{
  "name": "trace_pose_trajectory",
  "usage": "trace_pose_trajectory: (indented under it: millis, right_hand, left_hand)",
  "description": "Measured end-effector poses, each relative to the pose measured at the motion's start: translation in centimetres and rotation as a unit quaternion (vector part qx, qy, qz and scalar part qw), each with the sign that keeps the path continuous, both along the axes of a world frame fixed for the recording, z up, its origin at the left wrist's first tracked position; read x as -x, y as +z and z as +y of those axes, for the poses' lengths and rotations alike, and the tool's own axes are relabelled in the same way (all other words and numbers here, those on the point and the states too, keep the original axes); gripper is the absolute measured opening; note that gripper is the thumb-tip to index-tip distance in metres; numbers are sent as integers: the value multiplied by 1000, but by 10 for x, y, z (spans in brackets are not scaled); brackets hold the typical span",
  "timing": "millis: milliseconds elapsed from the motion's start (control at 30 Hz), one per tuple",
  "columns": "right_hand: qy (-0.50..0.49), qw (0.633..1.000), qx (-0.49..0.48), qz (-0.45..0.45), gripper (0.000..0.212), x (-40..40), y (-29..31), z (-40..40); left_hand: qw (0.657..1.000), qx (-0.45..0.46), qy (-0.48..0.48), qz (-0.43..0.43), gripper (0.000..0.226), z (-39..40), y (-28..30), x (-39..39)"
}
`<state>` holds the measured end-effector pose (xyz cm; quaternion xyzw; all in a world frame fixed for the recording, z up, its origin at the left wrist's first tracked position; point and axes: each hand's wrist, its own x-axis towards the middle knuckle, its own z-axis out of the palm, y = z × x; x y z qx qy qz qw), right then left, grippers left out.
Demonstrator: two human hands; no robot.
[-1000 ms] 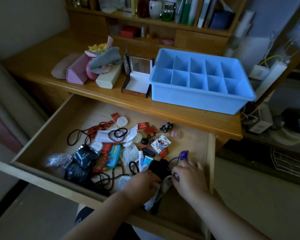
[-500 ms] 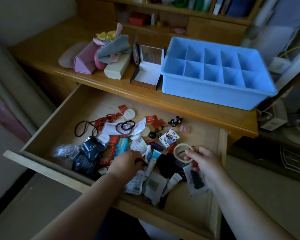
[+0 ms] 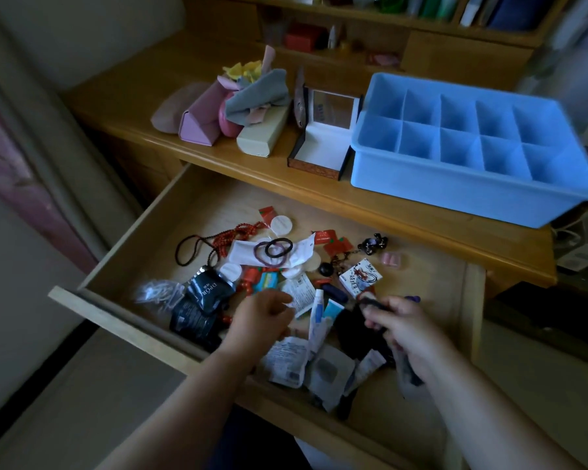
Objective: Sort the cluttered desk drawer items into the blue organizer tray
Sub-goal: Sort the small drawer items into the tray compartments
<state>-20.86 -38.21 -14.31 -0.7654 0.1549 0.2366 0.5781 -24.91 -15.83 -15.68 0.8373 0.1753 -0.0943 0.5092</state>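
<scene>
The pale ring is gone from my right hand (image 3: 408, 329); its fingers now pinch a dark band (image 3: 374, 302). My left hand (image 3: 263, 317) hovers loosely curled at 9 o'clock. Blue organizer tray (image 3: 455, 195) is still without items.

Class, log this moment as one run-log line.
stage: picking from drawer | right hand: pinching dark item | left hand: over clutter | blue tray: empty

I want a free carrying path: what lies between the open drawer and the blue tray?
In the head view, only a bare strip of the wooden desk top lies between the drawer and the blue tray.
</scene>
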Motion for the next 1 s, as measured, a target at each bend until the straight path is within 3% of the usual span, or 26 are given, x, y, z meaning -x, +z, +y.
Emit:
trace_pose_trajectory:
  millis: [100,267,433,600,667,700,733,800,900,1000]
  right_hand:
    - [-46,999,-9,-22,9,-7,9,-9]
    - [2,994,-83,-71,12,-19,49,-10]
    - [-38,946,-53,-316,19,-54,103,-21]
    - [-61,886,71,-454,27,-124,147,-16]
    - [-26,830,201,-520,27,-152,157,-2]
    - [25,786,319,-529,24,-166,158,5]
    - [93,746,434,-497,22,-179,159,12]
    - [212,711,551,-383,24,-196,158,26]
    - [324,730,498,-337,30,-204,153,39]
    - [320,782,385,-372,29,-199,145,32]
  left_hand:
    - [986,-163,-22,-27,14,40,-4,0]
    - [978,-182,-85,-48,13,44,-9,-9]
    - [964,-169,-107,-176,13,6,-8,-27]
    - [966,-189,-100,-148,14,3,-17,-32]
    - [967,-188,-99,-144,15,4,-19,-31]
    - [967,-187,-98,-145,16,5,-19,-30]
    - [967,-186,-98,-145,17,6,-20,-29]
    - [968,-183,-94,-141,18,9,-21,-28]
    - [969,-182,-84,-143,18,12,-23,-28]
    - [971,-175,-72,-147,18,11,-24,-29]
